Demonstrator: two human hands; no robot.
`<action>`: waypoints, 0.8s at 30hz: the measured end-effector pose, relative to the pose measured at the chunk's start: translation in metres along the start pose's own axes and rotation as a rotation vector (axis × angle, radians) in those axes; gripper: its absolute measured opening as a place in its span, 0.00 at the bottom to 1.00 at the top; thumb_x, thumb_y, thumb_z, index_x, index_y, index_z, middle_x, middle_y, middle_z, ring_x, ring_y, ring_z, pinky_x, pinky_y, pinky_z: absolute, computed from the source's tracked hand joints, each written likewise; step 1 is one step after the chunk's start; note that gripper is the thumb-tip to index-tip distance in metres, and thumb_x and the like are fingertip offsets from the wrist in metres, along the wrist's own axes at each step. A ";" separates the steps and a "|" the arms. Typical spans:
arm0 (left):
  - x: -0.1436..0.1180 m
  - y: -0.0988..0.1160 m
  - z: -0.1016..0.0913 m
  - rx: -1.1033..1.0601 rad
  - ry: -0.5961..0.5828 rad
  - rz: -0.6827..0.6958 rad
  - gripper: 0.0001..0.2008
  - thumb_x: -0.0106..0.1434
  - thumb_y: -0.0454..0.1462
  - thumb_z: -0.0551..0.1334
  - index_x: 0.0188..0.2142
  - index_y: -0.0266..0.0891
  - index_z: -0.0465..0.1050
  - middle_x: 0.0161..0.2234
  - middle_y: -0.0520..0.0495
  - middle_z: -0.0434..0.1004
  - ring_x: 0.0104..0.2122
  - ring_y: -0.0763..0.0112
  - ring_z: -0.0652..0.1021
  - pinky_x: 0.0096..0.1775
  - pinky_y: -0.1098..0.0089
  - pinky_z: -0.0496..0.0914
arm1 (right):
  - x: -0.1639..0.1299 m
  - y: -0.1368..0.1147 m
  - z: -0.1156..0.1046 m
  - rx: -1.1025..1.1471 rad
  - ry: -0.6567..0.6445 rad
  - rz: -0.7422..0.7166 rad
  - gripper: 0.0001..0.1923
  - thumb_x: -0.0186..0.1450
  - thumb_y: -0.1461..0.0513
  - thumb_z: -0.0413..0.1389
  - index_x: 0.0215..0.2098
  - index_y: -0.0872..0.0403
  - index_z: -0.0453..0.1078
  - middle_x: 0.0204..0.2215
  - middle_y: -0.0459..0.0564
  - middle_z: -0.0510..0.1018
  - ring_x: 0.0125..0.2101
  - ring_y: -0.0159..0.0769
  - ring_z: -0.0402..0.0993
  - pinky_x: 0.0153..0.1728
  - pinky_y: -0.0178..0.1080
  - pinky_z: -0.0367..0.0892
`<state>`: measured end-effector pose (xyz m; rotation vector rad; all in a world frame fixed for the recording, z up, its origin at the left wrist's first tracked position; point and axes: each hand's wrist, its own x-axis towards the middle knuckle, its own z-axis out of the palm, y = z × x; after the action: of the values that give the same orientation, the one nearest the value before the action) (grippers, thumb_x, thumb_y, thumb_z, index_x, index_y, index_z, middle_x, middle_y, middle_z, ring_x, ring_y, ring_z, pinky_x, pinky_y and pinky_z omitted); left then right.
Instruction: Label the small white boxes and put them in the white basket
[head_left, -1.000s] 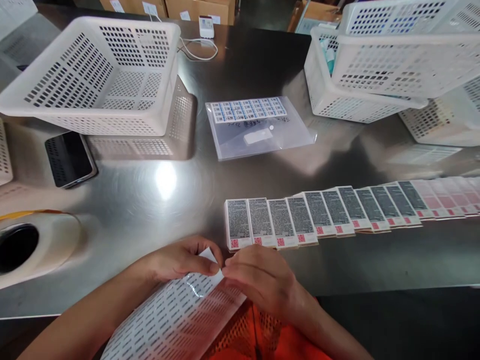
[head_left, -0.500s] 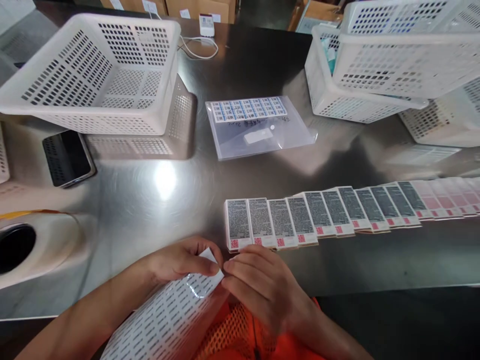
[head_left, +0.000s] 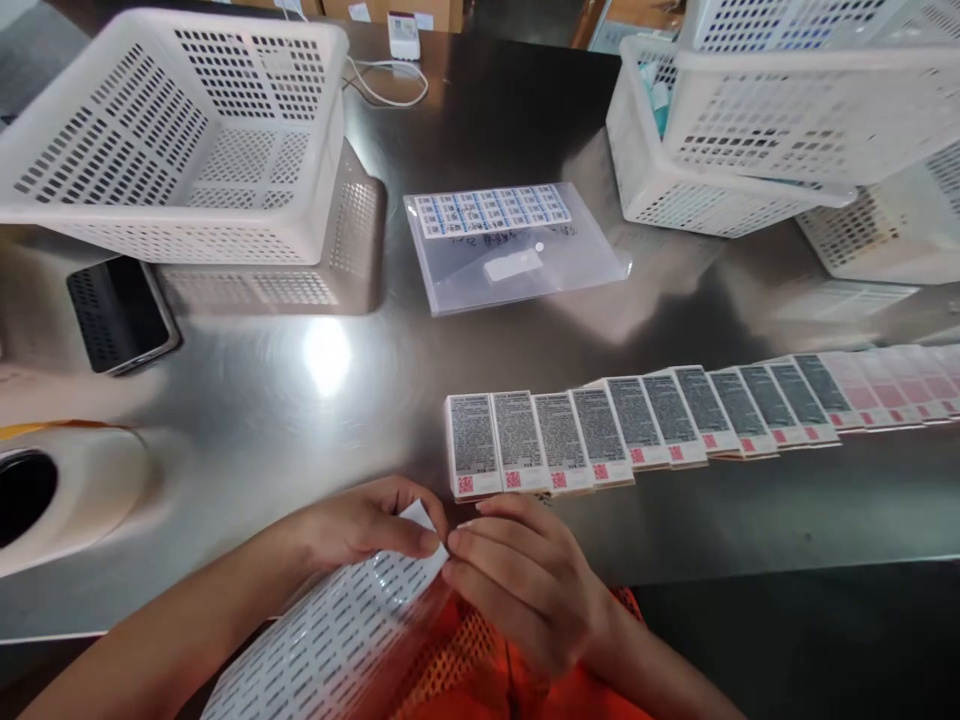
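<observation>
1. While the left hand (head_left: 375,528) gripped 1 corner of the sheet (head_left: 322,635) between thumb and finger, apparently for steadiness, the rest sloped past the table's edge (head_left: 45,630).
2. The right hand (head_left: 529,580) bent its fingers at that corner; whether they grasped it, I couldn't tell.
3. Just beyond, overlapping boxes (head_left: 628,415) lay print-up, probably for easy reach.

The left grip (head_left: 352,523) and right grip (head_left: 534,580) sat close together, fingertips nearly meeting.
The left was closed in a pinch, its index finger (head_left: 427,500) arched toward the outstretched thumb (head_left: 405,535) (the remaining fingers were mostly hidden), and the left forearm (head_left: 191,612) slanted up from the lower left. The right showed its back, fingers (head_left: 495,562) bent and bunched; the right forearm (head_left: 656,655) reached in from the lower right.
</observation>
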<state>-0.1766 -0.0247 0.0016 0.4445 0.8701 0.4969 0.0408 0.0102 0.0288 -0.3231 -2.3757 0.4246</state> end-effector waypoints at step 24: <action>0.001 0.003 -0.002 0.041 -0.046 0.042 0.12 0.49 0.42 0.73 0.30 0.36 0.79 0.30 0.49 0.77 0.30 0.71 0.73 0.36 0.70 0.66 | 0.003 0.003 -0.008 0.108 -0.139 0.182 0.12 0.71 0.69 0.44 0.33 0.53 0.66 0.32 0.47 0.76 0.35 0.33 0.72 0.43 0.42 0.65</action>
<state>-0.1785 -0.0214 0.0008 0.5108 0.8292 0.5064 0.0449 0.0152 0.0353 -0.4764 -2.4555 0.6772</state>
